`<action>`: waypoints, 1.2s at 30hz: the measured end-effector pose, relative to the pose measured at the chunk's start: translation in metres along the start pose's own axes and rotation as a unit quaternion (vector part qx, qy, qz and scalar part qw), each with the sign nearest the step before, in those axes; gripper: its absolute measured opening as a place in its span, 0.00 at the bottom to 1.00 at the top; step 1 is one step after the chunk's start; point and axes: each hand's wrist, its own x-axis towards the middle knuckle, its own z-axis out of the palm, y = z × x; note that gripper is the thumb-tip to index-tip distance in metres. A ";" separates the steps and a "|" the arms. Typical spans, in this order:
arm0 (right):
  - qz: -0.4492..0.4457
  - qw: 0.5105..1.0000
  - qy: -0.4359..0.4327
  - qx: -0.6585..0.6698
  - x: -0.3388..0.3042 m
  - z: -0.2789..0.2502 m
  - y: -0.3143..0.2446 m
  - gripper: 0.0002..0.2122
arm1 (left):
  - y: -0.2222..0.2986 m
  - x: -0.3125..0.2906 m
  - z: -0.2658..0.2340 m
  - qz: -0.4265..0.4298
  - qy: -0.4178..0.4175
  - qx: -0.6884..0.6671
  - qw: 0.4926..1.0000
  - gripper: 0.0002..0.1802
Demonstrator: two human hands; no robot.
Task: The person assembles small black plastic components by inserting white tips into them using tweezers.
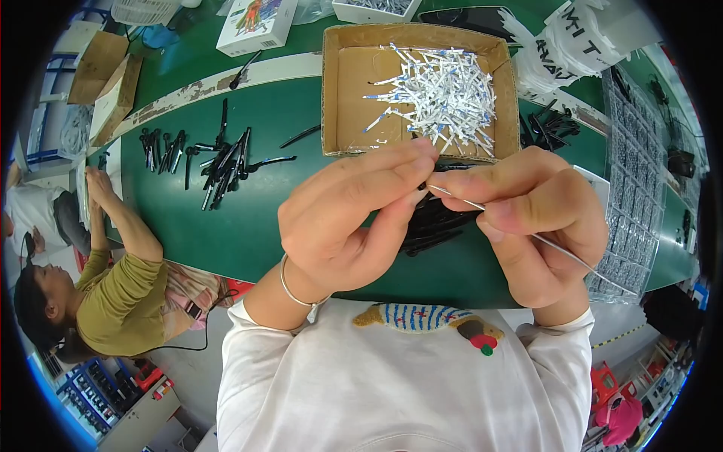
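My left hand point(350, 207) is closed in a pinch on a small black part point(422, 186), mostly hidden by the fingertips. Between the thumb and fingers of my right hand point(538, 215) is a thin silver metal tool point(557, 245), its pointed tip close to the black part. Whether the tip touches it, I cannot tell. Under both hands lies a heap of slim black parts point(437, 222), partly covered. Just beyond my fingers stands a shallow cardboard box point(354, 90) with many small white strips point(452, 94) bearing blue marks.
More black parts point(230, 166) lie in groups on the green table point(263, 215) at left, others point(553, 128) at right. Clear plastic trays point(633, 196) line the right side. A white bag point(561, 56) and white carton point(256, 26) stand behind. A co-worker point(120, 301) sits at left.
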 end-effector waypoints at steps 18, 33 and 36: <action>-0.041 0.997 0.028 -0.057 -0.006 0.013 -0.003 0.10 | 0.005 0.003 -0.001 0.058 -0.001 0.102 0.993 0.14; -0.028 0.998 0.031 -0.046 -0.008 0.012 0.000 0.10 | 0.000 0.003 -0.001 0.083 0.007 0.123 0.989 0.12; -0.034 0.996 0.003 -0.078 -0.008 0.008 -0.003 0.10 | 0.000 0.002 -0.001 0.081 0.007 0.123 0.989 0.12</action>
